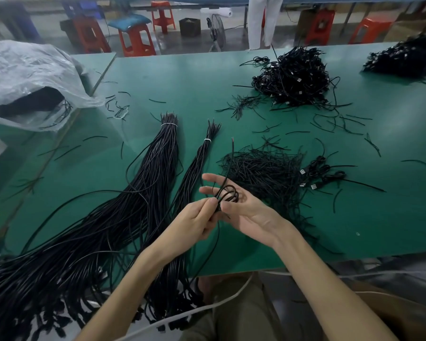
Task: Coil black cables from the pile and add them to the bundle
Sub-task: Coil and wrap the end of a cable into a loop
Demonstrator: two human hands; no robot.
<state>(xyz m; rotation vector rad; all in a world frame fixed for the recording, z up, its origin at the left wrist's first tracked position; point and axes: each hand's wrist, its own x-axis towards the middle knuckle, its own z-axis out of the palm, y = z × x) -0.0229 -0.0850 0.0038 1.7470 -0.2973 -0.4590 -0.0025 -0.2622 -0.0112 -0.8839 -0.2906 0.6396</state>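
Observation:
A thin black cable lies in small loops across the palm of my right hand, whose fingers are stretched out flat. My left hand pinches the loops where they cross, just left of that palm. One cable end sticks up toward the far side, the other hangs down over the table's near edge. A thick bundle of long black cables, tied with a white band, lies to the left, with a thinner tied bundle beside it. A loose pile of short black ties sits behind my right hand.
Coiled cables with connectors lie to the right on the green table. A heap of coiled cables stands at the back, another at far right. A plastic bag lies at left. Red stools stand beyond.

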